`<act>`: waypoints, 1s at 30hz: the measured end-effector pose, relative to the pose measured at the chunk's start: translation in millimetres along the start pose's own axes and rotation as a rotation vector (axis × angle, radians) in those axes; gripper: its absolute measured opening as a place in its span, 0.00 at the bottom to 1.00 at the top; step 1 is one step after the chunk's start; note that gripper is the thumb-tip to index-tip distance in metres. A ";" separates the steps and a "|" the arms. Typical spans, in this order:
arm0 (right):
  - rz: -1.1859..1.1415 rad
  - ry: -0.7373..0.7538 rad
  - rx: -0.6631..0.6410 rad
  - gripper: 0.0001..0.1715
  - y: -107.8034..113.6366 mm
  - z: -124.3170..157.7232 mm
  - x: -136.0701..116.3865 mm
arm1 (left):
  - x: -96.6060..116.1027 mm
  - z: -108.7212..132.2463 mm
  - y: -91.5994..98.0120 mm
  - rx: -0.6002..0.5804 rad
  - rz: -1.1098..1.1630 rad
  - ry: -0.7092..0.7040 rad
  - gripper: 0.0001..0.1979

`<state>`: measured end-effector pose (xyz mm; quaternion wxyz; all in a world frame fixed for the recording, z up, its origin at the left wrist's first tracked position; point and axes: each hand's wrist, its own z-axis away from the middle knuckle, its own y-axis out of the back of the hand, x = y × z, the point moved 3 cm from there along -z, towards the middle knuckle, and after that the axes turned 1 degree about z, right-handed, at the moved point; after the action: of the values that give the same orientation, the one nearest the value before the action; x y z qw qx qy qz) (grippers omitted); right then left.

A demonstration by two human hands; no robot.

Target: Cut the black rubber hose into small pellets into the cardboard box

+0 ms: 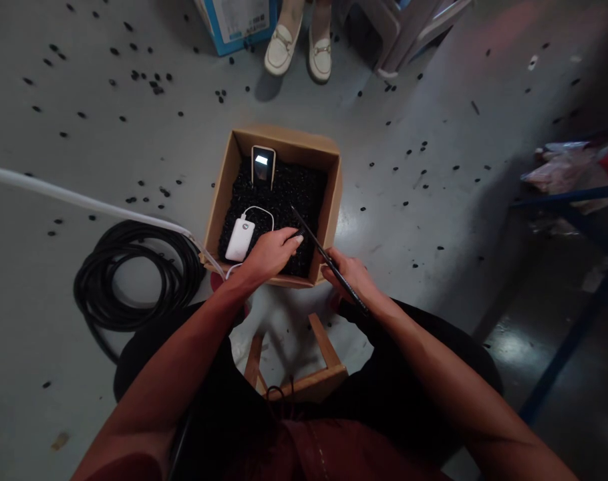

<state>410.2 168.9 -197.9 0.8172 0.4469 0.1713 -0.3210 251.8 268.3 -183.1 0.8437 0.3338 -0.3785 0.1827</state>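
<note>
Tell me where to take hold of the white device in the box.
Likely best from above, pinching the long edges of the white device across its near half. It lies broad face up on the black pieces in the box, and the white cable joins its far end, so a near grip should keep clear of it.

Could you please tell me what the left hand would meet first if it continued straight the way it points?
Probably the thin black tool in the right hand, crossing just ahead of the left hand, though depth is unclear.
</note>
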 end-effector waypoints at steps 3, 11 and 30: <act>-0.018 0.013 0.001 0.14 1.1 -0.2 5.1 | -3.4 -1.2 -2.1 -0.021 0.139 0.068 0.16; -0.258 0.059 0.034 0.25 8.7 -2.9 14.4 | 9.2 12.1 -5.8 -0.152 0.714 0.209 0.30; -0.332 0.093 -0.075 0.33 7.9 1.2 2.9 | -3.0 2.7 -10.8 -0.027 0.480 0.074 0.21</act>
<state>417.6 169.9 -194.0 0.7603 0.3961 0.2923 -0.4238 254.6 258.5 -188.7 0.7939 0.2162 -0.4181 0.3849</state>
